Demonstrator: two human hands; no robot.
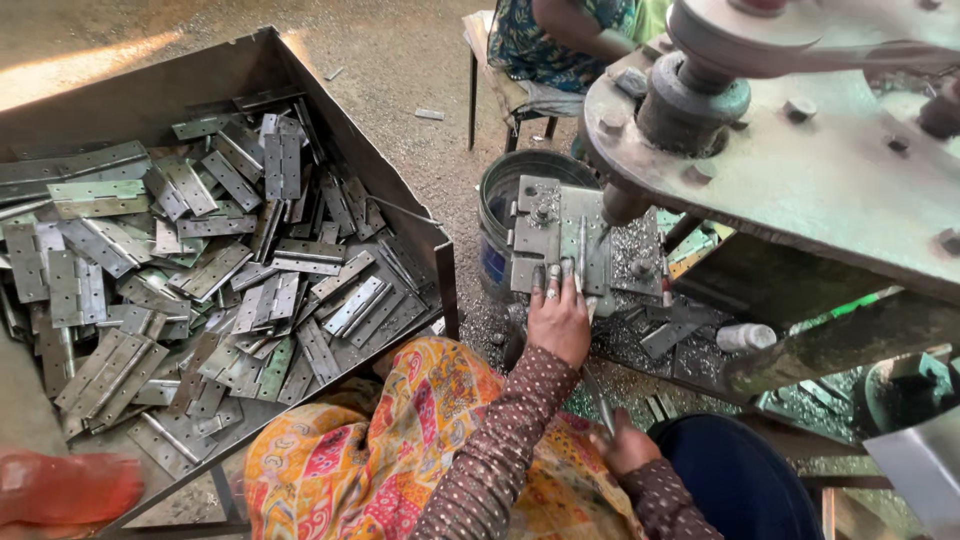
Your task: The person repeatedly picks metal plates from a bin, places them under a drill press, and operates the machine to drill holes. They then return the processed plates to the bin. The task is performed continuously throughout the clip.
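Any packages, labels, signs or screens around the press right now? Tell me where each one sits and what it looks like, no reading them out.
Bucket: left of the press table, round, dark, with a blue label patch on its side.
Small bottle: lying on the press bed right of the left hand, pale grey, cylindrical.
No signs or screens show.

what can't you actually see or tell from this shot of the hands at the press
- Head view: the punch tip under the press head is hidden by the press's own body.
- The left hand covers part of the hinge on the jig plate, so its seating is unclear.
- The right hand grips a thin metal piece; its kind is too small to tell.
- The bin of hinges is cut off at the left edge.
- The seated person is cut off at the top edge.
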